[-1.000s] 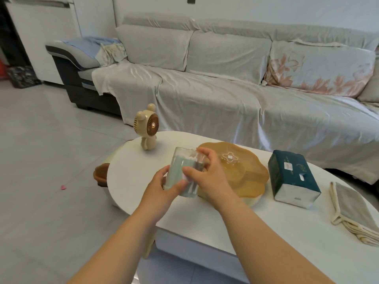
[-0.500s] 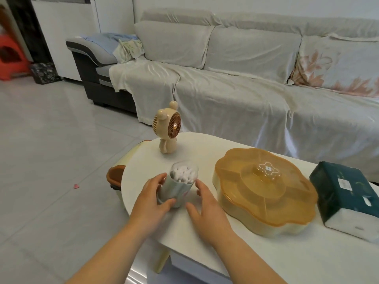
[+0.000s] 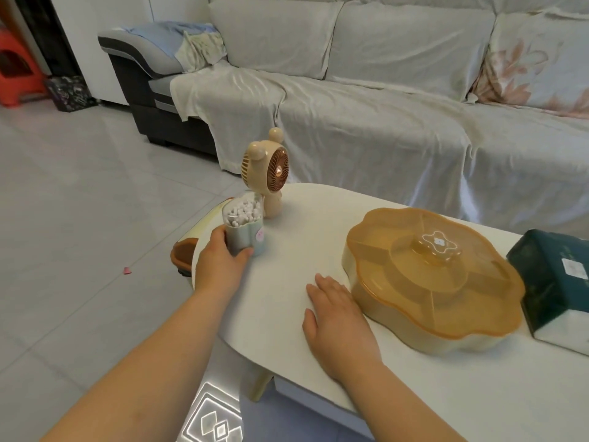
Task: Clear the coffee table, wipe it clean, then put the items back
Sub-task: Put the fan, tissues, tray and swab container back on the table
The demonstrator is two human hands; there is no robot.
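Cotton-swab jar (image 3: 243, 226) stands upright near the left edge of the white worktop (image 3: 318, 362), just in front of one small bear-eared fan (image 3: 267, 170). Left hand (image 3: 220, 266) is wrapped around its lower part, fingers closed on it. Right hand (image 3: 338, 317) lies flat and spread on the worktop, well apart from the jar, beside one amber lidded snack tray (image 3: 430, 275). One dark green tissue box (image 3: 554, 282) sits at the right.

Draped sofa (image 3: 366, 122), red stool (image 3: 16, 74), tiled floor (image 3: 79, 218)
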